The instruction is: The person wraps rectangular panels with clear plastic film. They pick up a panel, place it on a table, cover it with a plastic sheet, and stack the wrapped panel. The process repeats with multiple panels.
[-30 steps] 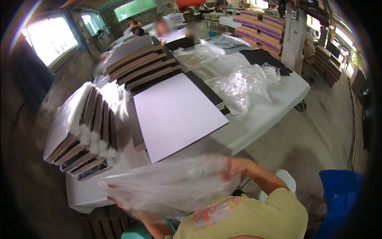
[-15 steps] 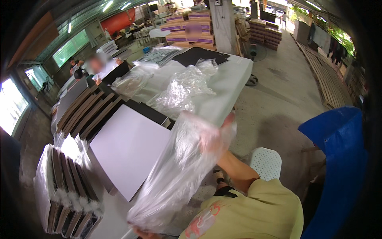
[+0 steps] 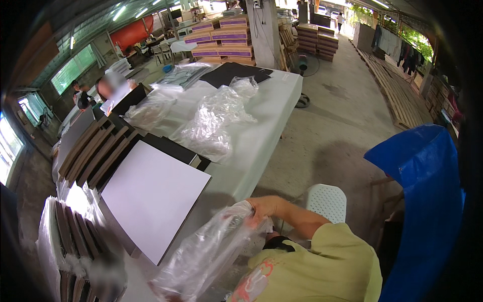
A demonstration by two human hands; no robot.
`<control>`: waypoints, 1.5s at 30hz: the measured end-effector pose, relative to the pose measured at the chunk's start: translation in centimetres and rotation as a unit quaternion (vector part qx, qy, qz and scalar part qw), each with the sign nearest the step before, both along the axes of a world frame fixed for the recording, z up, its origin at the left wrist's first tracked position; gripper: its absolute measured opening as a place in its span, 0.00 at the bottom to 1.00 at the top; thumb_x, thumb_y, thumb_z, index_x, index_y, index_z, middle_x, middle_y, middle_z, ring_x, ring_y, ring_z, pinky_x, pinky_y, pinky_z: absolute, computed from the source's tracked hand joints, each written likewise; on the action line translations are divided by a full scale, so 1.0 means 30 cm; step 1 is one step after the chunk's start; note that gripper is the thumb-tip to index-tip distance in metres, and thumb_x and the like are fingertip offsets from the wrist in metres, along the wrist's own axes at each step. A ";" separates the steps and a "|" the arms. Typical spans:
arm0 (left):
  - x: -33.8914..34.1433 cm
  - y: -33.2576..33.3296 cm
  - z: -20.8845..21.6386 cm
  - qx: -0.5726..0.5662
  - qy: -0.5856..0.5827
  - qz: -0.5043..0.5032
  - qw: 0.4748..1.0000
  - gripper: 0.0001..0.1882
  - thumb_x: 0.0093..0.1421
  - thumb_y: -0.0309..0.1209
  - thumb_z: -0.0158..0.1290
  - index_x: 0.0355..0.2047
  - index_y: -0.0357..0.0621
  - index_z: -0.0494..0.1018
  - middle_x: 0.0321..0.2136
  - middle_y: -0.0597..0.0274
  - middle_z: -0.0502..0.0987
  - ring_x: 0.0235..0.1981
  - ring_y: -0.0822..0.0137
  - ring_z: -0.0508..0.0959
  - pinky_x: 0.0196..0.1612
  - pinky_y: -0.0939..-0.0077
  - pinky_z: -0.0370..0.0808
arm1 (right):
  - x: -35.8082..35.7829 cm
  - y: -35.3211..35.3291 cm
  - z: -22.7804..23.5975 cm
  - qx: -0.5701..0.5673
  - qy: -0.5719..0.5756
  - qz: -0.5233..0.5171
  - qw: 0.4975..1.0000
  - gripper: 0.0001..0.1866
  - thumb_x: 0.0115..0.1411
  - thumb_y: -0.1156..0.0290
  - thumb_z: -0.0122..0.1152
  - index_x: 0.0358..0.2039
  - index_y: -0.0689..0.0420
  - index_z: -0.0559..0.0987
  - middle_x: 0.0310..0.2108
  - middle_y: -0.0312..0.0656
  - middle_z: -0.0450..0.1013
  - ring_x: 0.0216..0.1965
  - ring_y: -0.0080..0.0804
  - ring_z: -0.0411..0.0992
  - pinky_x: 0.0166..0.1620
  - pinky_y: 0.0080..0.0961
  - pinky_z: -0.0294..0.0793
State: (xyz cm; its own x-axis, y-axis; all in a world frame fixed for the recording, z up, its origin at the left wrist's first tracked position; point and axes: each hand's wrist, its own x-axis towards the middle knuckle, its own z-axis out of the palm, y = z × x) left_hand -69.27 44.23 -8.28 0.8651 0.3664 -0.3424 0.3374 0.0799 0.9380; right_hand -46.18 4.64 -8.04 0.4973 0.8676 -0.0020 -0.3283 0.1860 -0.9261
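A clear plastic bag (image 3: 204,254) stretches slantwise between my hands along the near edge of the table. My right hand (image 3: 262,209) is closed on its upper right end. At the bottom of the picture, my left hand (image 3: 168,296) grips the bag's other end, partly covered by the film and cut off by the rim. Just beyond the bag lies a large white rectangular sheet or board (image 3: 156,196), apart from my right hand. Under its far side are dark boards (image 3: 173,151).
Crumpled clear plastic (image 3: 214,118) lies on the pale table (image 3: 271,121). Overlapping brown-edged boards (image 3: 95,151) and a plastic-wrapped stack (image 3: 75,246) stand at left. A person (image 3: 115,90) is across the table. A perforated stool (image 3: 327,201) and blue tarp (image 3: 417,171) are at right.
My right hand has come down and nearer to me, drawing the bag's upper end off the white board's edge. The bag now hangs lower and looser.
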 end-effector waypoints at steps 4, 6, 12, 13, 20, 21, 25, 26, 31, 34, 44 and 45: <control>-0.133 0.063 -0.026 0.003 -0.012 0.027 1.000 0.33 0.44 0.28 0.54 0.52 0.42 0.58 0.45 0.55 0.65 0.39 0.63 0.70 0.36 0.74 0.72 | 0.061 -0.008 0.164 -0.075 -0.125 -0.026 0.989 0.34 0.36 0.78 0.66 0.48 0.57 0.67 0.32 0.34 0.70 0.32 0.20 0.67 0.36 0.17 0.67; -0.064 0.060 -0.038 0.053 -0.020 0.090 0.994 0.31 0.43 0.26 0.51 0.51 0.41 0.58 0.44 0.55 0.65 0.36 0.65 0.69 0.34 0.76 0.71 | 0.062 0.019 0.139 -0.122 -0.156 -0.119 0.973 0.31 0.37 0.81 0.63 0.47 0.55 0.69 0.27 0.33 0.69 0.28 0.21 0.66 0.33 0.17 0.67; 0.199 0.010 -0.056 0.486 -0.145 0.295 0.810 0.41 0.32 0.12 0.42 0.54 0.40 0.57 0.35 0.52 0.64 0.35 0.58 0.65 0.38 0.73 0.66 | 0.136 0.256 0.047 -0.359 -0.376 -0.441 0.731 0.25 0.47 0.78 0.58 0.48 0.58 0.67 0.28 0.45 0.63 0.29 0.37 0.63 0.34 0.24 0.65; 0.223 0.021 -0.057 0.469 -0.116 0.288 0.827 0.40 0.33 0.13 0.42 0.54 0.39 0.57 0.37 0.49 0.64 0.38 0.55 0.66 0.42 0.70 0.64 | 0.164 0.279 0.042 -0.347 -0.397 -0.467 0.709 0.25 0.47 0.76 0.58 0.48 0.58 0.67 0.29 0.47 0.63 0.30 0.39 0.64 0.36 0.24 0.65; 0.343 -0.003 -0.044 0.391 -0.067 0.210 0.894 0.28 0.42 0.16 0.40 0.49 0.34 0.64 0.47 0.45 0.62 0.48 0.51 0.65 0.51 0.69 0.61 | 0.376 0.349 -0.027 -0.409 -0.461 -0.400 0.678 0.24 0.51 0.69 0.55 0.49 0.62 0.66 0.38 0.52 0.61 0.40 0.47 0.64 0.43 0.33 0.65; 0.349 -0.023 -0.036 0.377 -0.059 0.224 0.897 0.27 0.43 0.16 0.40 0.49 0.34 0.64 0.47 0.46 0.62 0.48 0.52 0.65 0.51 0.70 0.61 | 0.372 0.345 -0.019 -0.421 -0.448 -0.393 0.684 0.24 0.51 0.69 0.54 0.49 0.62 0.66 0.39 0.52 0.61 0.40 0.47 0.64 0.43 0.33 0.65; 0.325 -0.070 0.014 0.335 -0.106 0.263 0.899 0.26 0.47 0.16 0.40 0.50 0.37 0.63 0.50 0.51 0.60 0.45 0.55 0.69 0.47 0.73 0.65 | 0.330 0.354 -0.018 -0.399 -0.457 -0.420 0.675 0.22 0.50 0.74 0.54 0.48 0.62 0.67 0.41 0.49 0.59 0.40 0.45 0.64 0.43 0.32 0.65; 0.306 -0.076 0.030 0.339 -0.127 0.264 0.894 0.25 0.47 0.16 0.41 0.48 0.37 0.65 0.48 0.52 0.62 0.43 0.58 0.70 0.45 0.73 0.67 | 0.309 0.338 -0.003 -0.381 -0.464 -0.423 0.679 0.22 0.50 0.76 0.53 0.48 0.62 0.68 0.40 0.49 0.60 0.40 0.44 0.64 0.43 0.31 0.65; 0.129 -0.076 0.032 0.271 -0.170 0.243 0.916 0.17 0.45 0.17 0.46 0.38 0.35 0.73 0.39 0.57 0.72 0.34 0.69 0.73 0.33 0.79 0.71 | 0.189 0.193 -0.033 -0.250 -0.420 -0.417 0.766 0.22 0.49 0.84 0.47 0.47 0.61 0.69 0.37 0.47 0.65 0.39 0.38 0.68 0.43 0.23 0.65; 0.066 -0.068 -0.057 0.168 -0.153 0.215 0.950 0.12 0.45 0.25 0.51 0.31 0.33 0.75 0.34 0.56 0.74 0.34 0.69 0.72 0.33 0.82 0.69 | 0.106 0.185 -0.051 -0.259 -0.328 -0.485 0.768 0.21 0.51 0.81 0.51 0.48 0.59 0.69 0.37 0.46 0.68 0.38 0.33 0.68 0.42 0.22 0.65; 0.191 -0.034 -0.089 -0.016 -0.208 0.157 0.965 0.15 0.40 0.17 0.51 0.32 0.40 0.71 0.29 0.68 0.71 0.29 0.78 0.68 0.29 0.86 0.66 | 0.206 0.159 -0.167 -0.098 -0.001 -0.508 0.856 0.14 0.50 0.75 0.58 0.38 0.64 0.74 0.31 0.40 0.72 0.28 0.21 0.68 0.30 0.15 0.67; 0.197 -0.031 -0.091 0.000 -0.197 0.145 0.970 0.15 0.40 0.17 0.51 0.31 0.40 0.71 0.28 0.68 0.71 0.29 0.77 0.68 0.29 0.86 0.66 | 0.210 0.149 -0.169 -0.066 -0.003 -0.506 0.860 0.12 0.49 0.75 0.59 0.36 0.64 0.75 0.31 0.39 0.72 0.27 0.20 0.67 0.28 0.14 0.66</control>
State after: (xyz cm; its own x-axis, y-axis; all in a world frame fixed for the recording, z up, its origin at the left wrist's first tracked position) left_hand -63.37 43.30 -10.99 0.7896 0.6136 -0.0070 -0.0832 0.1184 0.9895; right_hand -39.88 9.11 -13.11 0.9980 -0.0160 -0.0617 -0.0552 0.2659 -0.9624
